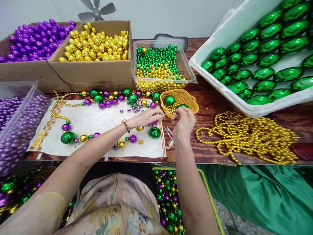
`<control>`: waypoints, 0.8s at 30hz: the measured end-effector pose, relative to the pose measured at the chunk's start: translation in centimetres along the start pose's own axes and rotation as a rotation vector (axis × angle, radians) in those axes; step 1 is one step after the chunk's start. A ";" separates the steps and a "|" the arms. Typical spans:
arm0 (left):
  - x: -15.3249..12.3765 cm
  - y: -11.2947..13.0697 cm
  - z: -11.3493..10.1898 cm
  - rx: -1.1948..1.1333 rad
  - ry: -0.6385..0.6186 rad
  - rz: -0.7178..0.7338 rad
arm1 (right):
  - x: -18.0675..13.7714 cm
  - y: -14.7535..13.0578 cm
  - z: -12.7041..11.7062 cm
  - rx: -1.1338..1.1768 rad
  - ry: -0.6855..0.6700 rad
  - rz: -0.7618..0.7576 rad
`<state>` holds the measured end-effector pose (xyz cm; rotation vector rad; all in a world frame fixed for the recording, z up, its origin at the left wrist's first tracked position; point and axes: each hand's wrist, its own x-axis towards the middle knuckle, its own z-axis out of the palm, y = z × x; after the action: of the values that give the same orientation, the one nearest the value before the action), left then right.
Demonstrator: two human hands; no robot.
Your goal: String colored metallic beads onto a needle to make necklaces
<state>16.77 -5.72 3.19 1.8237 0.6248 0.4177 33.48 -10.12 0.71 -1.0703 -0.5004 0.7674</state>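
My left hand (146, 117) pinches a thin needle or thread that points right, toward my right hand (183, 122). The right hand's fingers are closed around something small at the thread's tip; I cannot make out what it is. Both hands hover just in front of a small yellow basket (189, 99) holding green balls. A half-strung necklace (107, 98) of green, purple and gold beads lies on a white cloth (97, 124) to the left. Loose beads, including a large green ball (154, 132), lie under my left hand.
Cardboard boxes of purple beads (36, 39) and gold beads (95, 44) stand at the back. A clear tub (158, 65) holds small green and gold beads. A white tray (256, 55) of green ovals sits right. Gold bead strands (249, 137) are piled on the table. Small scissors (169, 133) lie near my right wrist.
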 end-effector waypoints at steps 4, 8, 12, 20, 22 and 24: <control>-0.2 -0.5 -0.3 -0.087 -0.047 -0.093 | 1.8 -0.5 -1.5 0.114 0.046 0.047; 0.1 -0.5 -0.3 -0.140 -0.032 -0.130 | 0.0 0.5 -1.4 0.108 -0.219 0.215; 0.1 0.3 -0.6 -0.117 -0.066 -0.127 | -1.9 1.4 -0.5 0.084 -0.336 0.197; -0.4 3.1 -2.0 0.014 -0.126 -0.055 | -1.3 -1.5 -0.3 0.023 -0.379 0.146; -0.4 3.6 -2.1 0.048 -0.136 0.005 | -1.5 -2.1 -0.2 0.019 -0.380 0.086; -0.4 4.0 -2.1 0.084 -0.126 0.052 | -1.9 -2.6 -0.2 0.016 -0.390 0.048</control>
<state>16.13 -5.34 7.65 1.9336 0.5159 0.3120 33.19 -12.36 3.01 -0.9222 -0.7998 1.0285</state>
